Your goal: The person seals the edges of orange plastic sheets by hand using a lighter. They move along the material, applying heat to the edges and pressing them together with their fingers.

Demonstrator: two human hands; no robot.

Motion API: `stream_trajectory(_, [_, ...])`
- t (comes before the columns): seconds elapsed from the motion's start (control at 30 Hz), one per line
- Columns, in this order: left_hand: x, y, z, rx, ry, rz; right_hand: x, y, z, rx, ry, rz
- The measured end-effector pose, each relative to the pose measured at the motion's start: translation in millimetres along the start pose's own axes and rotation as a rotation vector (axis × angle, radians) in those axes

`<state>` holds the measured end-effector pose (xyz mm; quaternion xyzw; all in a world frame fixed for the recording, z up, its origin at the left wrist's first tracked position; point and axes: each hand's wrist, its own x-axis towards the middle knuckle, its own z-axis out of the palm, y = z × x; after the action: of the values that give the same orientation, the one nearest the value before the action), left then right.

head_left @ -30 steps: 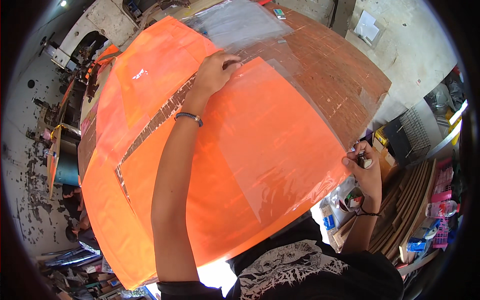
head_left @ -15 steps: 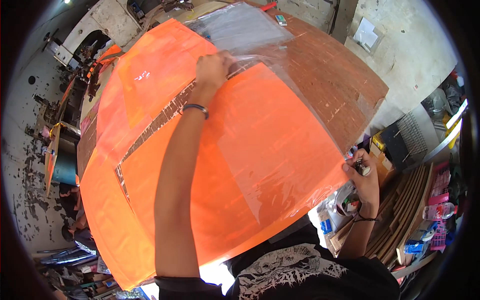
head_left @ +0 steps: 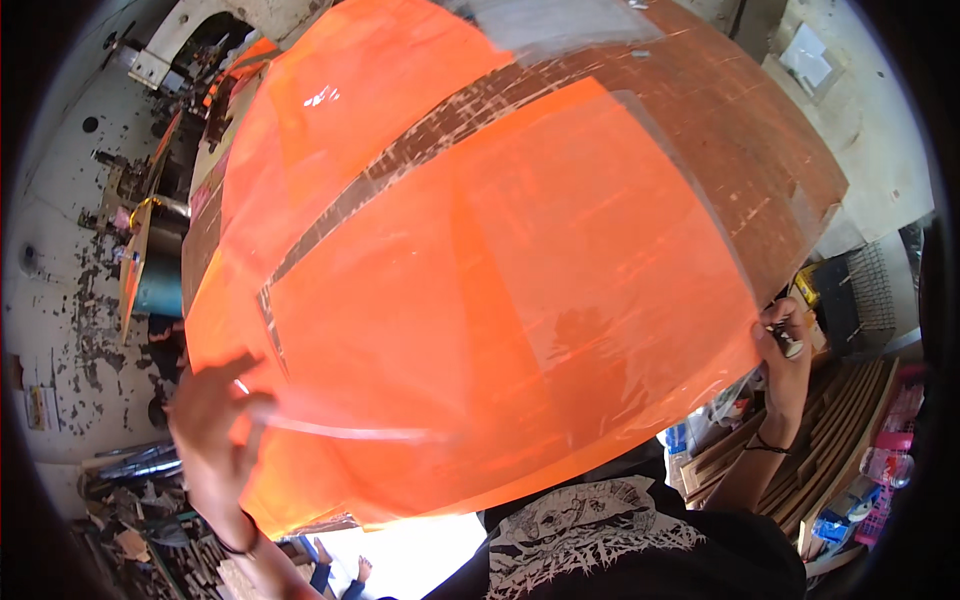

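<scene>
A large orange sheet [head_left: 380,300] lies over the tabletop, with a clear plastic sheet [head_left: 610,240] on its right part. At the right edge my right hand [head_left: 785,345] is closed, pinching the sheets' near right corner between thumb and fingers. A small metallic and pale object [head_left: 785,338], its kind unclear, sits within the same hand. My left hand [head_left: 215,425] is slightly blurred over the near left part of the orange sheet, fingers apart. Beside it runs a pale shiny streak like a plastic fold. Beyond a bare strip of table lies another orange sheet [head_left: 370,80].
The brown, scratched tabletop [head_left: 760,150] shows at the far right. More clear plastic [head_left: 570,28] lies at the back. Stacked wooden boards [head_left: 835,430] stand below the right edge, near a wire basket [head_left: 872,285]. Scraps [head_left: 150,545] pile up at lower left.
My left hand has moved from the far edge of the orange sheet to its near left side. My right hand keeps its hold at the right corner. The whole view has shifted.
</scene>
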<state>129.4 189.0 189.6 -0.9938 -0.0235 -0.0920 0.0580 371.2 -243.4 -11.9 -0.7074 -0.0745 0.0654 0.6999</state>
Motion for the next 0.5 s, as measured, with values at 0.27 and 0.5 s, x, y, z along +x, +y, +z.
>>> stream_trajectory(0.27, [-83, 38, 93, -0.449, -0.501, -0.183, 2, 1, -4, -0.119, 0.018, 0.006])
stream_trajectory(0.5, [-38, 54, 60, -0.34, -0.529, -0.141, -2, -14, 8, -0.184, 0.073, 0.005])
